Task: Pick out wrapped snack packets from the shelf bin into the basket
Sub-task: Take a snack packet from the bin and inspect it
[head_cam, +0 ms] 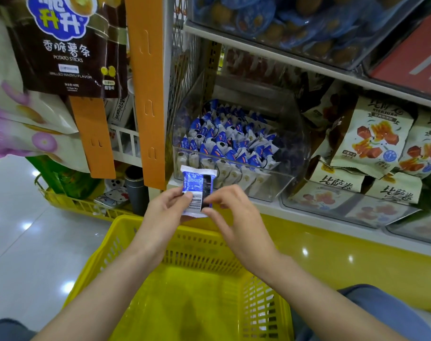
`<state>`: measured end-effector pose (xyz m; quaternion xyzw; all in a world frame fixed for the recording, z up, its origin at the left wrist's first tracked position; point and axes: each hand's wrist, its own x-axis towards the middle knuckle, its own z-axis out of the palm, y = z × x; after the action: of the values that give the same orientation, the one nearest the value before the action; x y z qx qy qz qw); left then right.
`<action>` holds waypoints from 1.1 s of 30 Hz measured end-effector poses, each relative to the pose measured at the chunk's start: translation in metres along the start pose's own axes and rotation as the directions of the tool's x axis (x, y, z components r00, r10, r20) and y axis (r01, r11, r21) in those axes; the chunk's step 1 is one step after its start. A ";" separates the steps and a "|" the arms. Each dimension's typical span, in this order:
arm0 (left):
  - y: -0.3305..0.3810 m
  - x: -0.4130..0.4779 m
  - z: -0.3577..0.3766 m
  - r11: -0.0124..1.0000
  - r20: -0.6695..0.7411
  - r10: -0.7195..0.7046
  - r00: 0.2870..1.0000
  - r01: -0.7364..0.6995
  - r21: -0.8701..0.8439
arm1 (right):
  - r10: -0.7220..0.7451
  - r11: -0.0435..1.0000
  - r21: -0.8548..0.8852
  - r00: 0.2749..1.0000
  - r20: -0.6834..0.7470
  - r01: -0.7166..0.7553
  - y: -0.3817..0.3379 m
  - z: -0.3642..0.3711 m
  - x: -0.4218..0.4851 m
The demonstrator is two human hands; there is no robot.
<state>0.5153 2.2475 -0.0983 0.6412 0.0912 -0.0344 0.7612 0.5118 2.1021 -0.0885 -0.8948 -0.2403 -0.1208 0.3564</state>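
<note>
While over the basket [135,221], pinching snack packet [197,183] upright between left hand [165,209] and right hand [235,217] fingertips, near shelf bin [273,190].

Bright, even light falls from overhead, and shadows are faint: only a soft dimming inside the basket [103,262] beneath the forearms. Round white hot spots dot the glossy floor [24,242] to the left of the left hand [164,209], and similar glints sit on the yellow shelf base [332,262] to the right of the right hand [236,217]. The clear bin [278,183] just beyond the hands carries hazy reflections on its walls. The packet [197,190] between the hands is sharp enough to show its barcode, though the right fingertips [208,201] meeting it are slightly smeared. The hanging bags [17,124] far up-left blur heavily. The orange strip [145,82] and shelf edges lean with wide-angle distortion.
</note>
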 end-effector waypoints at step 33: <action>-0.015 -0.004 -0.007 0.542 0.150 0.410 0.900 -0.373 0.753 | 0.437 0.615 0.523 0.807 0.397 -0.590 -0.003 0.010 0.002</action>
<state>0.5077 2.2518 -0.1131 0.9062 -0.0608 0.1149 0.4024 0.5120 2.1117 -0.0932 -0.7628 -0.0374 0.1779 0.6206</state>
